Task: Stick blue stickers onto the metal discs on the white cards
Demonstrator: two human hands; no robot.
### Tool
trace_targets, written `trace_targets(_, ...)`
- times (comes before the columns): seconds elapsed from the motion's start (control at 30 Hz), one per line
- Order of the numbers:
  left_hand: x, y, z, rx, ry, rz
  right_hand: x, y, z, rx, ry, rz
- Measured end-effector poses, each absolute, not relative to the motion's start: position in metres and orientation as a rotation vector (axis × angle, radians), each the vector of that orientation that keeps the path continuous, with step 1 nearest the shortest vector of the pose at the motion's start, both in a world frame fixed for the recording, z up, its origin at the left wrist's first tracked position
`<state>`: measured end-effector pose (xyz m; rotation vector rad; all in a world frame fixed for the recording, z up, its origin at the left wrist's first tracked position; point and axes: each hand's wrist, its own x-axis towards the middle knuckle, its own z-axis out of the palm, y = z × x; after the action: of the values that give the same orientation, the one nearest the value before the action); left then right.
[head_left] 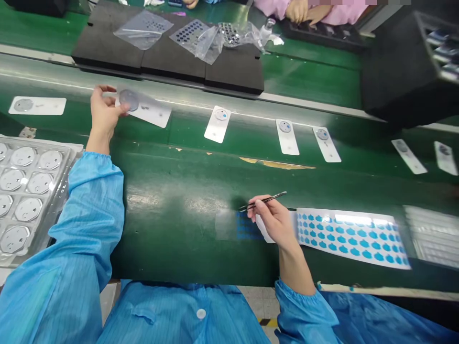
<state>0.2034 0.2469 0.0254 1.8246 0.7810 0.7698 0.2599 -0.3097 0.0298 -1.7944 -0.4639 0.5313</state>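
Observation:
My left hand (104, 111) pinches the left end of a white card (154, 112), thumb over the round grey disc (128, 99) on it. The card looks slightly blurred and tilted over the green bench's far strip. My right hand (275, 223) is closed around thin dark tweezers (277, 195), whose tips point left. Beneath and beside that hand lies a white sheet with rows of blue stickers (351, 233). A clear strip with faint blue marks (247, 226) shows at its left.
At left stands a clear tray (64, 191) of white round parts. More white cards with discs (217, 129) lie along the far strip. Black foam blocks (107, 48) hold clear bags (143, 28). A black box (398, 71) is at right. Another person's hands (304, 10) show at the back.

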Motion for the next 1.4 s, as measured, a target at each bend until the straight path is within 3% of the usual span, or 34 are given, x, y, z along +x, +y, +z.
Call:
trace_targets(0.2,0.196,0.150,0.050,1.667,0.324,0.828,0.265,-0.313,0.008,-1.833,-0.468,0.559)
trace_targets(0.4,0.143,-0.003,0.042,1.600,0.070,-0.017,0.268,-0.317,0.005,-1.844,-0.489,0.602)
trace_targets(0.5,0.121,-0.040,0.029,1.850,-0.080,-0.136,0.269,-0.319,0.005,-1.800,-0.451,0.594)
trace_targets(0.73,0.098,-0.052,0.024,2.643,-0.263,-0.108,0.239,-0.300,0.021,-1.630,-0.395,0.558)
trace_targets(0.93,0.097,-0.051,0.019,2.651,-0.313,-0.124,0.213,-0.269,0.020,-1.680,-0.365,0.757)
trace_targets(1.4,0.099,-0.052,0.020,2.603,-0.294,-0.148,0.213,-0.270,0.020,-1.720,-0.305,0.744)
